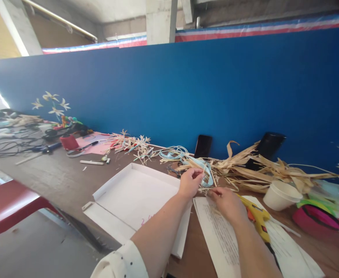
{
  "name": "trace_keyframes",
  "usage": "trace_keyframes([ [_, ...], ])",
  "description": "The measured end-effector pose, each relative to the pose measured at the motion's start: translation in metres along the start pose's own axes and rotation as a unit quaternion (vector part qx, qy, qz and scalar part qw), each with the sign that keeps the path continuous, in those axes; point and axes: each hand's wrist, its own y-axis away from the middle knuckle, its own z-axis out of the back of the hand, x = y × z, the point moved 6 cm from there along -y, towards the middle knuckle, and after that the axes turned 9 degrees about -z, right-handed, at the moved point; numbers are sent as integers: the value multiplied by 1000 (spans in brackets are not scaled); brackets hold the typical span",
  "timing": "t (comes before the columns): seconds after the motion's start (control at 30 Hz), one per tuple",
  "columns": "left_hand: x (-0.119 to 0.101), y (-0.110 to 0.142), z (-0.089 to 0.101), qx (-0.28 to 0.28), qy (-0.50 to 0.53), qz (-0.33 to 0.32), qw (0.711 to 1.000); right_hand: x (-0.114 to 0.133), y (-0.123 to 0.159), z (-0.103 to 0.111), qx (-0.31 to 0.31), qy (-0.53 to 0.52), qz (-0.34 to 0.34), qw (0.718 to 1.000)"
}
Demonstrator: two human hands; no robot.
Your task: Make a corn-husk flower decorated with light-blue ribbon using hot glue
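My left hand (190, 182) is closed in a pinch beside a light blue ribbon (207, 177), above a pile of thin dried husk strips. Its fingertips are at the strips, and what lies between them is too small to name. Lower and to the right, my right hand (226, 201) has its fingers pressed together over the top of a printed paper (215, 231). Whatever it pinches is hidden. Close to my right wrist lies a yellow glue gun (258, 218). An open white box (146, 193) is under my left forearm.
Dried corn husks (241, 170) lie along the blue partition (157, 92), where two dark phones (203, 146) lean. A white cup (282, 195) and a pink round container (317, 218) stand at right. Husk flowers (138, 143), cables and tools fill the left side. A red chair (9, 204) stands beside the table.
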Motion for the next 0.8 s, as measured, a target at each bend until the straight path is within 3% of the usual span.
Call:
trace_keyframes([
  [0.13, -2, 1, 0, 6, -11, -12, 1000, 2, 3, -9, 30, 57, -9, 998],
  [0.47, 0, 0, -1, 11, -17, -14, 1000, 4, 4, -8, -1, 53, 7, 999],
  [0.63, -3, 0, 0, 7, -26, -9, 1000, -1, -1, 8, -49, -83, -3, 995],
  [0.8, -5, 1, -5, 18, 3, 0, 1000, -6, -1, 17, -59, -295, -34, 953],
])
